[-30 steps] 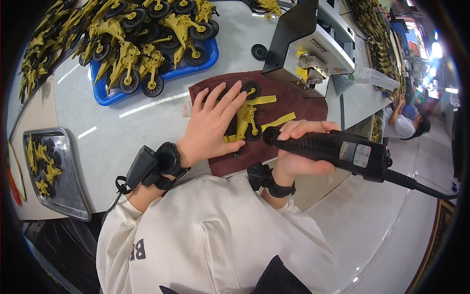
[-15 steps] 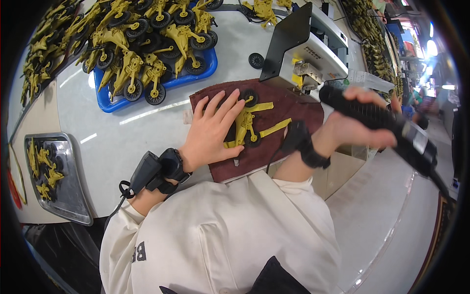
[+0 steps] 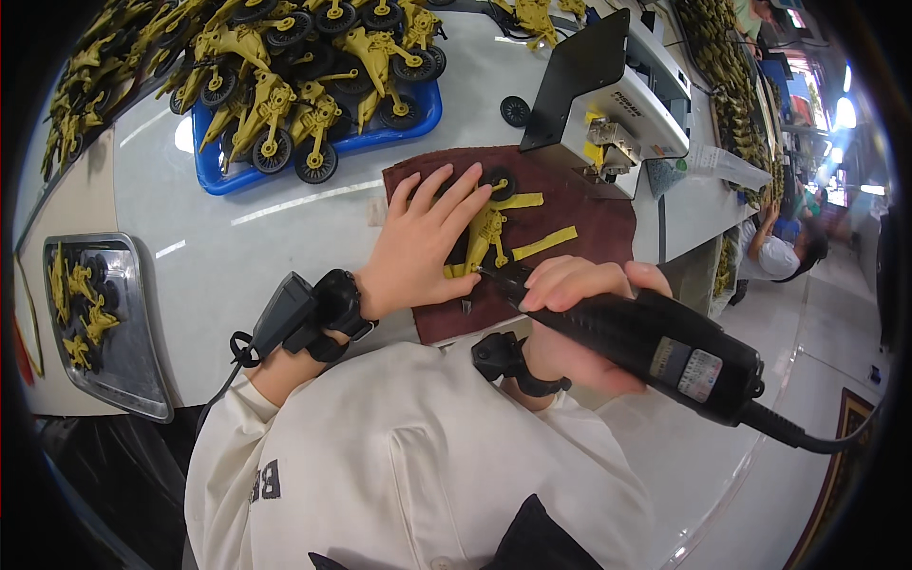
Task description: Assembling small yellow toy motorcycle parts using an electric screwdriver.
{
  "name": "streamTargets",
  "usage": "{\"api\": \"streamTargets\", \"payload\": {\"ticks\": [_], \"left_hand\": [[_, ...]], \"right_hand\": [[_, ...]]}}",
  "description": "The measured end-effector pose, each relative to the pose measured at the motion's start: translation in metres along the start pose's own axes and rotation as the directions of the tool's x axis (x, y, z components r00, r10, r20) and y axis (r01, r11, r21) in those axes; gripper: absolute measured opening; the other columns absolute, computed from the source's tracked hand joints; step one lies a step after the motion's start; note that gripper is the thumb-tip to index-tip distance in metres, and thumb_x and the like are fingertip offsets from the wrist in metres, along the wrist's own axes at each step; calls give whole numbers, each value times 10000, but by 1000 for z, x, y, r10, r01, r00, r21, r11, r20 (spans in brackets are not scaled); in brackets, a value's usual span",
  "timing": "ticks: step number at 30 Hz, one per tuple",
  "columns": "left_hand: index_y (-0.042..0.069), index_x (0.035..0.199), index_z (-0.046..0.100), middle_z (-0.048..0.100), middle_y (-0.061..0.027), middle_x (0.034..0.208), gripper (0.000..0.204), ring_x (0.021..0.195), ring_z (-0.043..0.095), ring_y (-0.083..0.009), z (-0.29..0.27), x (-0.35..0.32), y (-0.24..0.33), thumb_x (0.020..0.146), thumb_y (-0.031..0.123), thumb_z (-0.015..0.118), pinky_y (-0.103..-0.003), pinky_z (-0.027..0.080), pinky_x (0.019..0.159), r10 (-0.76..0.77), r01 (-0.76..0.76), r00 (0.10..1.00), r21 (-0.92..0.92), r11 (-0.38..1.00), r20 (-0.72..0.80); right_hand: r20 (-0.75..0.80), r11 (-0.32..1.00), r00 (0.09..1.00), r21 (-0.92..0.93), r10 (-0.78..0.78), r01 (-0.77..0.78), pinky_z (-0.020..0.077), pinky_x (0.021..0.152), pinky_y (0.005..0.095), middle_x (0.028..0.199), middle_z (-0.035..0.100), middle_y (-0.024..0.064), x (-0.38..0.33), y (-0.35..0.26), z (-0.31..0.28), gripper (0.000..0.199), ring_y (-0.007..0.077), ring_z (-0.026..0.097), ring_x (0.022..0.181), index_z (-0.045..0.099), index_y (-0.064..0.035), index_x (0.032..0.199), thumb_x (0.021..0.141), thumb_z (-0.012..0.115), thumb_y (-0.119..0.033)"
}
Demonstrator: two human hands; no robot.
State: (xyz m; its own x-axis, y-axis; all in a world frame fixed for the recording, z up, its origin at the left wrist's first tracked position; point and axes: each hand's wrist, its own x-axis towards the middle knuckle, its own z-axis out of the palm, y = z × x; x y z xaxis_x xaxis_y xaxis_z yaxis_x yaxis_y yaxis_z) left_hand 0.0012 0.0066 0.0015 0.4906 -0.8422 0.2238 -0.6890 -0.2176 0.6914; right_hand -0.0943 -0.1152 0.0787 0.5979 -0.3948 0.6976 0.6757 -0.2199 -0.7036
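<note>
The model (image 3: 487, 235) lies on the cloth (image 3: 600, 223) on the bench (image 3: 242, 256) (the cloth probably spares both from scratches). The left hand (image 3: 418, 242) rests over it, grip loose and spread, seemingly to steady it; the right hand's (image 3: 589, 318) grip is closed round the driver (image 3: 655, 351), slanted so its tip reaches the model's near end.
</note>
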Motion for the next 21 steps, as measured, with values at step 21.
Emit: {"api": "streamTargets", "payload": {"ticks": [21], "left_hand": [[60,1379,377,335,-203,1438,927,1337,288,-394,6,-3,2,581,372,732,-541,214,1047,16,-16,999,3,1000,-29]], "right_hand": [[-127,992,987,-66,95,-104,500,560,371,687,570,159,-17,0,18,706,249,601,596,392,4,1076,795,627,-600]]}}
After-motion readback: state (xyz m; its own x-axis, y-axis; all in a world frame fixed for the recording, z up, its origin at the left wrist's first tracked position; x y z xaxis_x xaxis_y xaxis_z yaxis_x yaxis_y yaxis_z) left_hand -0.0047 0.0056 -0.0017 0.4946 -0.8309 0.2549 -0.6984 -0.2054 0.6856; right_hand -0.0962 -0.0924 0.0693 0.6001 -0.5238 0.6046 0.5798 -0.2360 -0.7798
